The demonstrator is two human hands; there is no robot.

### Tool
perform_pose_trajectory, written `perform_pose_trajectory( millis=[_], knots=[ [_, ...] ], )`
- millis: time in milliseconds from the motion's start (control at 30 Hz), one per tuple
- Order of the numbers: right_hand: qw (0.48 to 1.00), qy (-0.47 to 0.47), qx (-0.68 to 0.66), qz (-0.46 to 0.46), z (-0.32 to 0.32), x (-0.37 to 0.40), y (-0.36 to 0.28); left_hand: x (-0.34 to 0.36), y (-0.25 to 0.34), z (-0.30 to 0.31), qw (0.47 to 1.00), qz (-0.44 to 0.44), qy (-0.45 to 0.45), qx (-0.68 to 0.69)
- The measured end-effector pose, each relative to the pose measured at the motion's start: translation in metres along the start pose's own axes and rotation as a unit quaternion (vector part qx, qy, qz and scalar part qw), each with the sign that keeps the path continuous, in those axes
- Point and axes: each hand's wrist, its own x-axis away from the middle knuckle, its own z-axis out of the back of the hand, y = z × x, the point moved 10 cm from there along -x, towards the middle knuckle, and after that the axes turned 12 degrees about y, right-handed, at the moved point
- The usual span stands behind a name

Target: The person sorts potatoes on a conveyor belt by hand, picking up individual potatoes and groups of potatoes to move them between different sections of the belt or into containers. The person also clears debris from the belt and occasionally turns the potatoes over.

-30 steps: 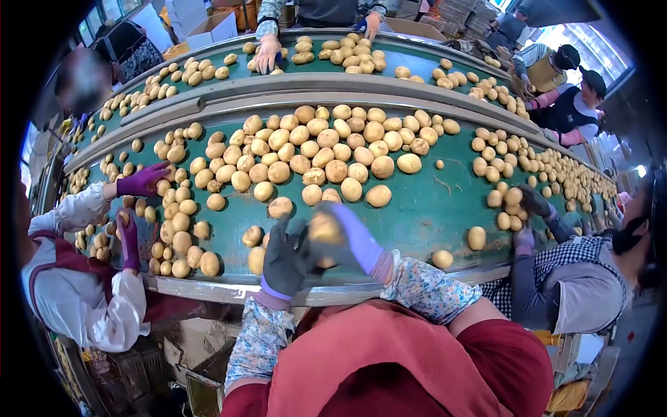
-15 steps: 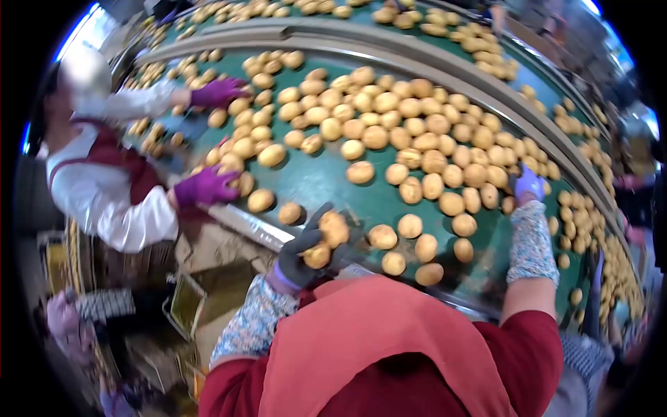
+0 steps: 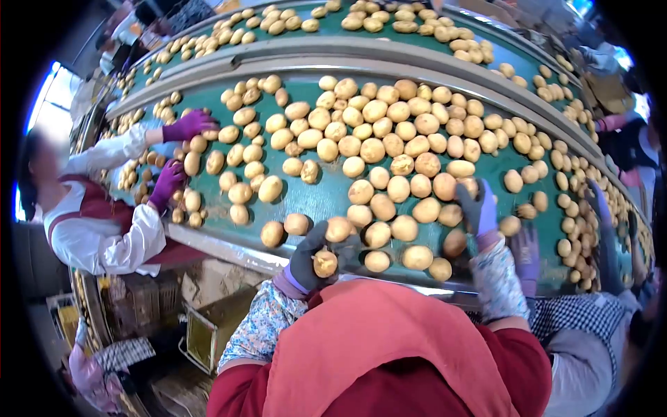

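Yellow-brown potatoes (image 3: 375,110) lie across a green conveyor belt (image 3: 313,201). My left hand (image 3: 311,260), in a dark glove with a purple cuff, is closed around a potato (image 3: 324,263) at the belt's near edge; another potato (image 3: 340,229) sits against its fingers. My right hand (image 3: 479,208), gloved in purple and grey, is over the belt at the right, its fingers curled on a potato (image 3: 468,187). Both forearms wear patterned sleeves.
A co-worker in purple gloves (image 3: 189,125) reaches over the belt at the left. Another person's purple-gloved hand (image 3: 526,257) is close beside my right forearm. A metal rail (image 3: 389,54) divides this belt from a farther one. Crates (image 3: 201,340) stand lower left.
My right hand has come nearer, down and left from the far potatoes. My left hand stays near the edge with a potato. The co-worker's hands shifted left, and another person's hand appeared at right.
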Motion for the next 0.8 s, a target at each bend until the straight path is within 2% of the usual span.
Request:
perform_pose_trajectory(
  millis=[33,67,100,133,167,200,233,300,333,367,400,433,467,500,533,567,600,633,667,700,733,767,800],
  knots=[
    [0.994,0.021,-0.075,0.070,-0.013,0.024,-0.034,0.004,-0.018,0.002,0.995,-0.016,0.000,0.100],
    [0.986,-0.093,-0.124,0.067,-0.041,0.053,-0.090,-0.006,-0.004,0.002,0.990,-0.004,-0.015,0.139],
    [0.972,-0.167,-0.159,0.036,-0.067,0.083,-0.108,-0.016,0.011,0.002,0.984,0.009,-0.029,0.177],
    [0.920,-0.299,-0.246,-0.067,-0.101,0.117,-0.121,-0.020,0.048,0.002,0.978,-0.201,-0.041,-0.041],
    [0.897,-0.310,-0.308,-0.068,-0.114,0.142,-0.150,-0.025,0.042,-0.008,0.974,-0.156,-0.103,-0.124],
    [0.910,-0.316,-0.269,0.030,-0.126,0.154,-0.145,-0.025,0.038,-0.012,0.971,-0.166,-0.112,-0.134],
    [0.914,-0.308,-0.231,0.126,-0.138,0.168,-0.139,-0.025,0.017,-0.016,0.980,-0.040,-0.168,-0.101],
    [0.932,-0.277,-0.205,0.108,-0.141,0.169,-0.158,-0.017,0.000,-0.006,0.972,-0.073,-0.177,-0.133],
    [0.934,-0.265,-0.216,0.099,-0.142,0.166,-0.167,-0.014,-0.003,0.004,0.983,-0.049,-0.161,-0.074],
    [0.933,-0.252,-0.249,0.064,-0.145,0.159,-0.173,-0.013,-0.007,0.014,0.989,-0.026,-0.147,-0.016],
    [0.894,-0.278,-0.349,-0.037,-0.155,0.156,-0.177,-0.015,-0.002,0.022,0.991,-0.033,-0.131,-0.007],
    [0.820,-0.299,-0.461,-0.160,-0.170,0.152,-0.181,-0.019,0.005,0.031,0.993,-0.047,-0.105,-0.014],
    [0.705,-0.330,-0.547,-0.307,-0.192,0.147,-0.185,-0.027,0.013,0.042,0.994,-0.065,-0.077,-0.032],
    [0.709,-0.286,-0.573,-0.295,-0.197,0.118,-0.193,-0.034,0.019,0.054,0.994,-0.079,-0.048,-0.056],
    [0.711,-0.239,-0.598,-0.282,-0.202,0.086,-0.202,-0.036,0.032,0.066,0.961,-0.194,0.003,-0.198],
    [0.710,-0.192,-0.622,-0.269,-0.208,0.054,-0.211,-0.050,0.004,0.075,0.993,0.065,-0.011,0.100],
    [0.707,-0.146,-0.643,-0.257,-0.214,0.024,-0.219,-0.049,-0.023,0.088,0.863,0.288,0.108,0.401],
    [0.701,-0.101,-0.663,-0.243,-0.220,-0.002,-0.227,-0.061,0.009,0.116,0.990,0.047,0.072,0.114],
    [0.692,-0.058,-0.683,-0.226,-0.225,-0.023,-0.235,-0.055,0.038,0.126,0.959,-0.203,0.025,-0.195],
    [0.710,-0.043,-0.669,-0.213,-0.235,-0.030,-0.230,-0.050,0.016,0.131,0.996,-0.088,-0.022,0.003],
    [0.775,-0.078,-0.600,-0.182,-0.253,-0.017,-0.221,-0.043,-0.007,0.137,0.978,0.037,-0.035,0.201],
    [0.854,-0.142,-0.484,-0.124,-0.281,0.008,-0.205,-0.039,-0.030,0.137,0.897,0.168,-0.034,0.407],
    [0.909,-0.223,-0.349,-0.048,-0.309,0.048,-0.191,-0.031,-0.054,0.130,0.755,0.287,-0.029,0.588]
  ],
)
